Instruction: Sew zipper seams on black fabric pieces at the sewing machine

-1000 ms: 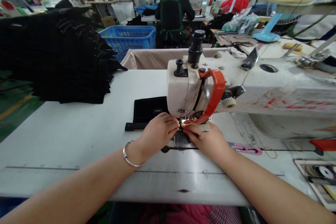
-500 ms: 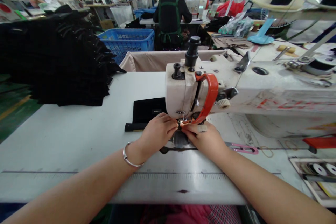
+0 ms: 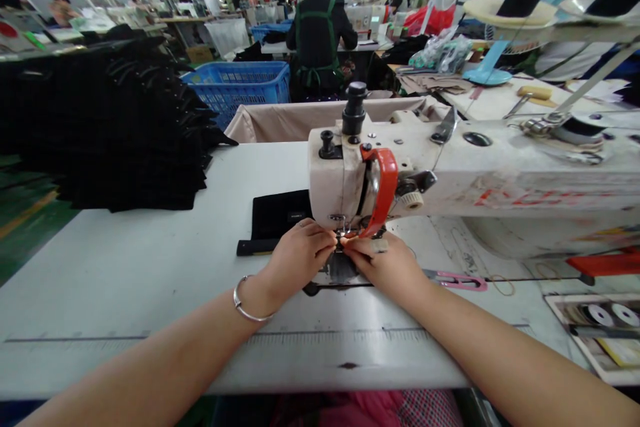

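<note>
Under the head of a white sewing machine (image 3: pixel 333 177) lies a black fabric piece (image 3: pixel 273 210) with a small label and a folded strip along its near edge. My left hand (image 3: pixel 300 250), with a silver bangle at the wrist, is closed on this piece just left of the needle, thumb and fingertips pinched together. Close on the other side, my right hand (image 3: pixel 385 260) pinches at the same spot, with a pale band round one finger. The fabric between the fingertips is mostly hidden by the hands and presser foot. An orange guard (image 3: pixel 385 190) curves above my right hand.
Pink-handled thread snips (image 3: pixel 460 280) lie right of my right hand. A tall stack of black fabric pieces (image 3: pixel 105 127) stands at left. Behind the table are a beige cloth bin (image 3: pixel 280 123), a blue basket (image 3: pixel 240 83) and a seated co-worker (image 3: pixel 320 33). Bobbins (image 3: pixel 597 313) sit at right.
The camera view has shifted slightly, so the machine appears a little further left and the background lower. Both hands stay pinched beside the needle, and the black piece has barely moved.
</note>
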`<state>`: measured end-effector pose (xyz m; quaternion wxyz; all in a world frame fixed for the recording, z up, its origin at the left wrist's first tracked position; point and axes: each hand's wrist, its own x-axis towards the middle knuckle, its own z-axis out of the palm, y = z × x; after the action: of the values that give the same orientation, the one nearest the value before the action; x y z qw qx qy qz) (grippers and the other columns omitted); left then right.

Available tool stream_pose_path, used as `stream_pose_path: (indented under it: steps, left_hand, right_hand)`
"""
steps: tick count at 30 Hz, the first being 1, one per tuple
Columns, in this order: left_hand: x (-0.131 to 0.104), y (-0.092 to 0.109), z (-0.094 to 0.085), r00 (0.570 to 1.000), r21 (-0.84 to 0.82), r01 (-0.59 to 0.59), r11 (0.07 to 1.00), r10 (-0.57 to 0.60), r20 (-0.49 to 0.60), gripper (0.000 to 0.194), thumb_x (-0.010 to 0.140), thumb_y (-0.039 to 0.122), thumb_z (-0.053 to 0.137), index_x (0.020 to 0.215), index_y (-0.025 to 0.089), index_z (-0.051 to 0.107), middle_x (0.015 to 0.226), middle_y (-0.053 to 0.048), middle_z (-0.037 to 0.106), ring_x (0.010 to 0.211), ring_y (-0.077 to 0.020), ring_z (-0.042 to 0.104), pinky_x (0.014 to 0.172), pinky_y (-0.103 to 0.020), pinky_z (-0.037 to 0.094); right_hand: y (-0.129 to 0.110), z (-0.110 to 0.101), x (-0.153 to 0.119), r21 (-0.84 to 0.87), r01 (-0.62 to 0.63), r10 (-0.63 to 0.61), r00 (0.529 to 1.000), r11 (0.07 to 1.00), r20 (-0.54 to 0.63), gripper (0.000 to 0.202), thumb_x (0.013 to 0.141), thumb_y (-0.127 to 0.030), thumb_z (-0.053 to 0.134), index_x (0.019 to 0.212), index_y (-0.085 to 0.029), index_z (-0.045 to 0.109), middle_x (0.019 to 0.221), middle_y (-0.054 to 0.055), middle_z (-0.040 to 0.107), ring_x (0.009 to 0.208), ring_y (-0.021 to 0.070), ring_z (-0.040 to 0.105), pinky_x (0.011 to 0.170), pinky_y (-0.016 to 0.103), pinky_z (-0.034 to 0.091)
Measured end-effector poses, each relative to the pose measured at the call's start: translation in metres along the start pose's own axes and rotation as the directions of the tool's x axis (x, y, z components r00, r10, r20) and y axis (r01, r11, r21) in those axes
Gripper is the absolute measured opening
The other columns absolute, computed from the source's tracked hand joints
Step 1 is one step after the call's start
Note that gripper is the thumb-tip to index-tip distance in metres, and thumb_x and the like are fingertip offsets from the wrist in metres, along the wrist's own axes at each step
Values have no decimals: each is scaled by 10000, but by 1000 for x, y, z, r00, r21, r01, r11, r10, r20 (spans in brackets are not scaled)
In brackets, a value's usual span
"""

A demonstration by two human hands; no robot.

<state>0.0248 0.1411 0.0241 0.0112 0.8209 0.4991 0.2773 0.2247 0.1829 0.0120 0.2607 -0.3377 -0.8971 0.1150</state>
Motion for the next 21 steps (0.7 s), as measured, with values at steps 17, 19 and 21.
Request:
stream_pose_path:
  steps: [17, 19, 21]
  left_hand:
    - [-12, -29, 13, 993, 29, -104, 994, 105, -45, 318, 957, 457, 477, 927, 260, 724, 975, -10, 730, 920, -213, 674, 844, -362, 555]
    - [-13, -31, 15, 996, 27, -81, 996, 82, -37, 315, 952, 465, 482, 929, 264, 724, 969, -11, 730, 922, -214, 675, 856, -366, 554]
    - [-11, -31, 14, 999, 18, -44, 999, 44, -24, 318, 950, 464, 482, 926, 256, 722, 970, -23, 728, 931, -218, 672, 869, -372, 550]
  right_hand:
    - [0, 11, 4, -101, 65, -63, 998, 993, 15, 123, 862, -331, 616, 862, -235, 694, 922, 9, 673, 861, 157, 587, 741, 242, 444]
    - [0, 13, 4, -98, 76, -76, 997, 992, 5, 122, 870, -312, 602, 860, -228, 690, 910, 13, 671, 856, 158, 586, 730, 243, 439]
    - [-1, 11, 4, -92, 87, -88, 996, 992, -4, 123, 880, -270, 577, 856, -212, 683, 898, 23, 670, 848, 159, 583, 723, 245, 437]
